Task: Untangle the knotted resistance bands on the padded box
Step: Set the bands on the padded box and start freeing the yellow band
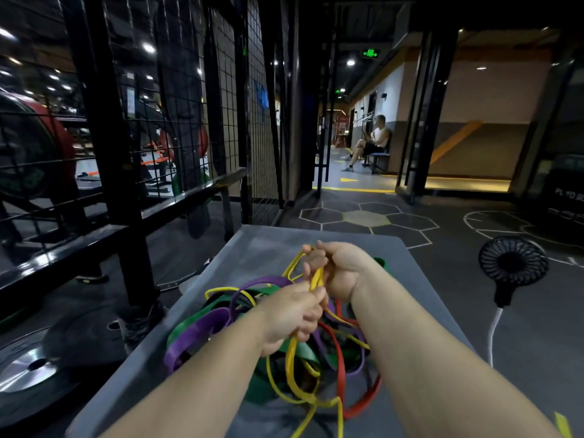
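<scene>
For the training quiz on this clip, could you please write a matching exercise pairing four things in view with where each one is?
Things:
1. yellow band
2. small black fan
3. purple band
4. weight plate

Places:
A. on the floor, left of the padded box
B. gripped by both the left hand and right hand
C. on the floor, right of the box
D. in the pile, left of the left forearm

Pairs: 1-B, 2-C, 3-D, 4-A

Both hands [316,295] grip yellow band [317,278] above tangled bands [268,336] on padded box [259,245].
</scene>
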Demonstrator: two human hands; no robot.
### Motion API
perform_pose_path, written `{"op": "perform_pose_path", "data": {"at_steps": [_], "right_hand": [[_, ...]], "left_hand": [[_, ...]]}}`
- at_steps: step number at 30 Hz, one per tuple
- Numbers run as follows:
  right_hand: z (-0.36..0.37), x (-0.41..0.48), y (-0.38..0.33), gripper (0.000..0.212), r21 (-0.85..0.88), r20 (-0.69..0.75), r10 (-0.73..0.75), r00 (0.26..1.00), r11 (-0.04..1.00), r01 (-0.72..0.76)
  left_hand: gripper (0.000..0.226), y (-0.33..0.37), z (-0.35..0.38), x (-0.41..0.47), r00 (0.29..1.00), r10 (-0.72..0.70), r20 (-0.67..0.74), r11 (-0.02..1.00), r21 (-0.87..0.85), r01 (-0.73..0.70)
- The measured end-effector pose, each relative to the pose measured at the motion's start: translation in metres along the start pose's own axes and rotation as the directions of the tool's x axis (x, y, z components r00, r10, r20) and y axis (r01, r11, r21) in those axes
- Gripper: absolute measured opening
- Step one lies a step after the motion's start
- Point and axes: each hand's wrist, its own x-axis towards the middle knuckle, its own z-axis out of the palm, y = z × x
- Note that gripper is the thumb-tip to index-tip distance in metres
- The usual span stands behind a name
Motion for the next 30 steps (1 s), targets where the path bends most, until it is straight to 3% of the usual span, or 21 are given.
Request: {"op": "perform_pose_path", "data": {"at_steps": [4,7,10,13,14,16,18,20,24,25,28,30], "right_hand": [[0.014,-0.015,-0.012,0.038,-0.189,0.083,-0.179,0.980,0.963,0.192],[0.022,-0.033,-0.009,0.039,-0.301,0.169,-0.253,0.953,0.907,0.294],[0.015,-0.041,0.011,0.038,-0.410,0.202,-0.207,0.957,0.870,0.275],[-0.005,-0.042,0.033,0.038,-0.541,0.188,-0.079,0.979,0.823,0.170],[-0.011,-0.043,0.039,0.039,-0.559,0.186,-0.034,0.982,0.818,0.135],[-0.020,-0.041,0.045,0.054,-0.518,0.191,0.049,0.980,0.854,0.058],[-0.026,-0.032,0.042,0.083,-0.368,0.205,0.076,0.976,0.930,0.005],[-0.025,-0.025,0.036,0.097,-0.209,0.228,0.074,0.971,0.978,-0.025],[-0.009,-0.033,0.021,0.078,-0.044,0.221,0.011,0.975,0.999,-0.001],[-0.005,-0.035,0.014,0.072,-0.032,0.184,0.005,0.983,0.999,0.001],[-0.003,-0.026,-0.006,0.028,0.107,0.036,-0.030,0.999,0.994,0.026],[-0.008,-0.018,-0.014,0.026,0.201,-0.029,-0.055,0.998,0.978,0.059]], "left_hand": [[0.069,-0.004,-0.013,0.010,0.995,-0.101,0.003,0.971,-0.218,0.099],[0.086,0.006,-0.023,0.023,0.992,-0.084,-0.089,0.842,-0.539,0.023],[0.080,0.023,-0.037,0.032,0.993,-0.067,-0.099,0.617,-0.786,-0.036],[0.043,0.040,-0.053,0.042,0.964,-0.178,-0.197,0.513,-0.855,-0.080],[0.036,0.046,-0.056,0.045,0.958,-0.195,-0.209,0.512,-0.855,-0.082],[0.038,0.057,-0.054,0.044,0.967,-0.160,-0.198,0.627,-0.777,-0.055],[0.037,0.070,-0.041,0.035,0.983,-0.058,-0.175,0.774,-0.629,-0.066],[0.034,0.080,-0.023,0.021,0.994,0.044,-0.099,0.866,-0.492,-0.087],[0.038,0.069,0.006,0.000,0.985,0.071,0.158,0.969,-0.247,-0.030],[0.036,0.060,0.010,-0.003,0.980,0.055,0.190,0.983,-0.184,-0.019],[0.030,0.029,0.009,-0.005,0.974,-0.029,0.224,0.997,-0.060,0.044],[0.030,0.009,0.002,-0.004,0.969,-0.090,0.229,0.995,-0.021,0.097]]}}
